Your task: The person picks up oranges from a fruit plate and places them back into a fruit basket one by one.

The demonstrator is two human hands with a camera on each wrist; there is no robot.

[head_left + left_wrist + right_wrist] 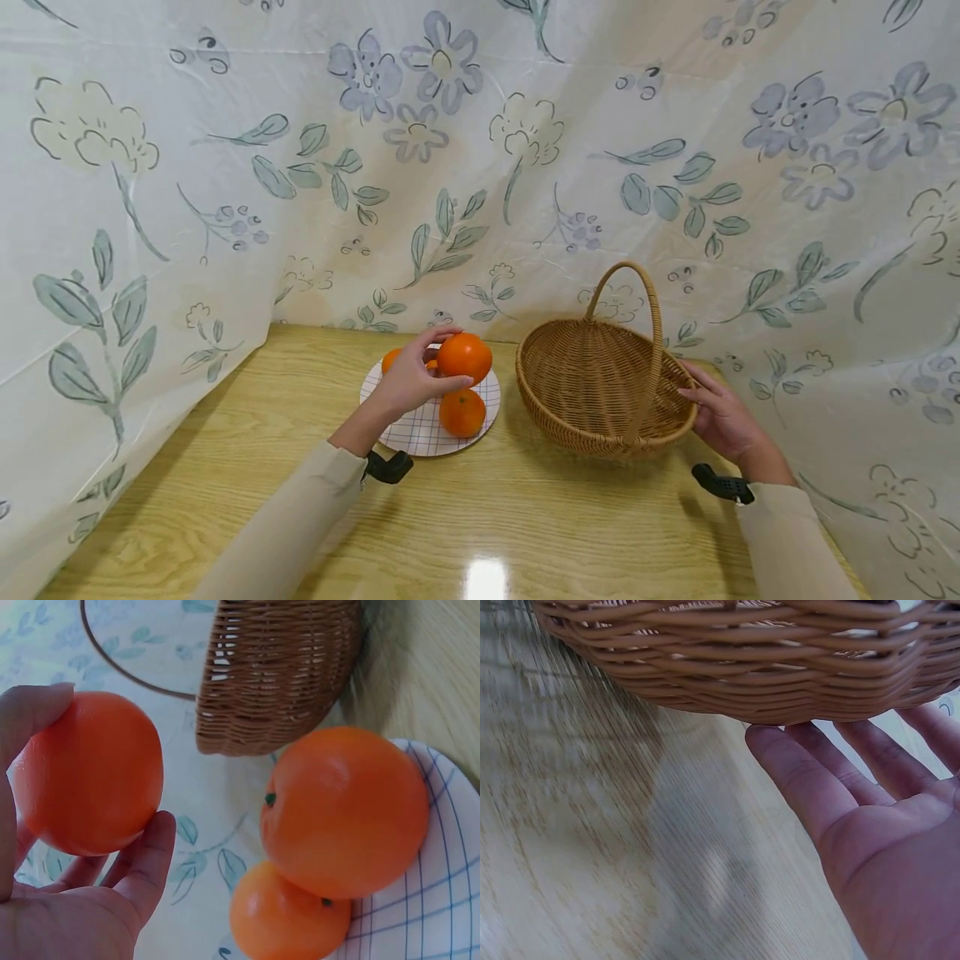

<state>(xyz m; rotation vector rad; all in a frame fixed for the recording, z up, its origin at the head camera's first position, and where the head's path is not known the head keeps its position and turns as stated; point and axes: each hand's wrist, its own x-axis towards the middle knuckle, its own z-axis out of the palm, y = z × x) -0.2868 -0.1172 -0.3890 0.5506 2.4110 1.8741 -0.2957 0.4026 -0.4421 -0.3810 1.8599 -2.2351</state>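
Note:
My left hand [411, 377] [82, 900] holds an orange fruit [465, 358] [94, 772] between thumb and fingers, above a round checked plate [420, 437] [450, 862]. On the plate, another orange fruit [462, 413] [345, 812] sits at the right, and part of a smaller one [390, 360] [289, 911] shows behind the hand. A wicker basket [585, 383] [277, 682] [780, 671] with a tall handle stands right of the plate. My right hand [731, 421] [885, 817] grips its right rim; in the right wrist view the fingertips are partly hidden behind the weave.
The pale wooden table [555, 525] extends in front of the plate and basket. A floral cloth [450, 167] hangs behind the table and along both sides. The basket's arched handle [654, 333] rises near my right hand.

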